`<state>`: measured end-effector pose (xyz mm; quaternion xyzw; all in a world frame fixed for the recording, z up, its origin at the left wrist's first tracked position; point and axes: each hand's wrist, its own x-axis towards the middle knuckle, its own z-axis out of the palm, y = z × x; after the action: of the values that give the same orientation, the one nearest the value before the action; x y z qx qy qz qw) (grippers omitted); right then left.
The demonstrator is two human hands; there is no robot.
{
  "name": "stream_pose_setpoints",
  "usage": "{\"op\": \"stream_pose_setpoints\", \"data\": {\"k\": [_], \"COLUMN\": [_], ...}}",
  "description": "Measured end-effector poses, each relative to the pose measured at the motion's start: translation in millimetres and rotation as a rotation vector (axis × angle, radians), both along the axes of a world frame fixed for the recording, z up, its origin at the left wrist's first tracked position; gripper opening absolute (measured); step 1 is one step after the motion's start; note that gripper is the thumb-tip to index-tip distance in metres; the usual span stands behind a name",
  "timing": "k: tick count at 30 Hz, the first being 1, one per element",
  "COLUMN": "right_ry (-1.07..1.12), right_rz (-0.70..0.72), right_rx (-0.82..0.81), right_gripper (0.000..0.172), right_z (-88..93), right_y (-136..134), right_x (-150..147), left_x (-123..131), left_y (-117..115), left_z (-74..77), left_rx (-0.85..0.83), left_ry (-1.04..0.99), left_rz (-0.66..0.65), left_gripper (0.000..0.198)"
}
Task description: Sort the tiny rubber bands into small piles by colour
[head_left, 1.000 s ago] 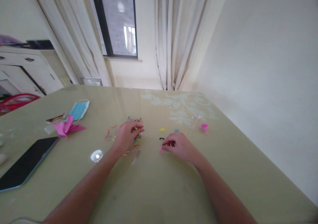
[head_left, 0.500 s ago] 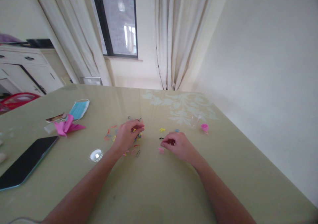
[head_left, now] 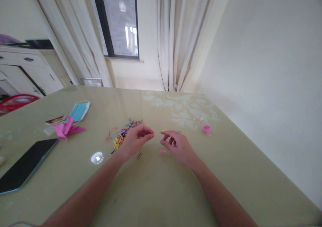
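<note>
A scattered heap of small coloured paper clips (head_left: 122,134) lies on the pale green table (head_left: 161,193). My left hand (head_left: 136,141) hovers just right of the heap with its fingertips pinched together on something too small to name. My right hand (head_left: 177,144) is a little further right, fingers curled and slightly apart, fingertips facing the left hand. A lone black clip (head_left: 139,155) lies below my left hand. A small pink piece (head_left: 163,152) rests on the table under my right hand.
A round clear lid (head_left: 97,157) sits left of the clips. A dark tablet (head_left: 23,166) lies at the left edge, with a pink folded paper (head_left: 65,129) and a blue face mask (head_left: 79,111) behind it. A pink cap (head_left: 206,129) stands at right.
My left hand has lifted off the heap and moved right, uncovering the clips. My right hand has risen from the table and its fingers have loosened towards the left hand.
</note>
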<state>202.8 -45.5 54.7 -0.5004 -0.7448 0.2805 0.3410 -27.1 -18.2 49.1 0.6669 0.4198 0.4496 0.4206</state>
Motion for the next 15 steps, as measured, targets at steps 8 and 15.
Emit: {"op": "stream_pose_setpoints", "data": {"k": [8,15], "right_ry": [0.158,0.111], "right_rz": [0.035,0.078], "right_rx": [0.073,0.122], "right_gripper": [0.020,0.016], "right_z": [2.7,6.0], "right_y": [-4.2,-5.1], "right_x": [-3.0,-0.4], "left_x": [16.1,15.4], "left_y": [-16.4,-14.5], "left_z": [7.0,8.9], "left_rx": [-0.191,-0.201], "left_ry": [-0.254,-0.292], "left_rz": [-0.132,-0.064], "left_gripper": [0.027,0.033]}}
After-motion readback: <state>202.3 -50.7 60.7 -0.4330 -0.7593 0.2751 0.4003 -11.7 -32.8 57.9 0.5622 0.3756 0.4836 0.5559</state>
